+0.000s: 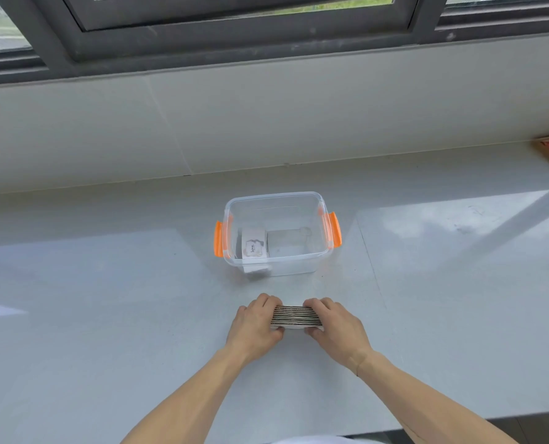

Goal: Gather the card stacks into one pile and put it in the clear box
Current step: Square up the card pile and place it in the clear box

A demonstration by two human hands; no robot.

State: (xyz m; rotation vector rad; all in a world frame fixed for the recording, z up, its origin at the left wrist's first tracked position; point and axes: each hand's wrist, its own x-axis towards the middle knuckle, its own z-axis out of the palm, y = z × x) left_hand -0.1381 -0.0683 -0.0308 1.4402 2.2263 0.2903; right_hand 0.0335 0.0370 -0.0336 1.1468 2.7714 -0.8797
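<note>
Left hand (256,325) and right hand (334,326) clamp card pile (295,315) from both ends, edges up, on pale counter (106,299). Clear box (278,233) with orange latches just beyond, lidless, few cards (253,246) inside at left end. Window frame (234,36) above.

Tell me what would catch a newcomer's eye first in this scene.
Probably the clear box with bright orange latches, standing mid-counter with some cards already inside at its left end. Just in front of it, the left hand and right hand squeeze a card pile on edge between them.
</note>
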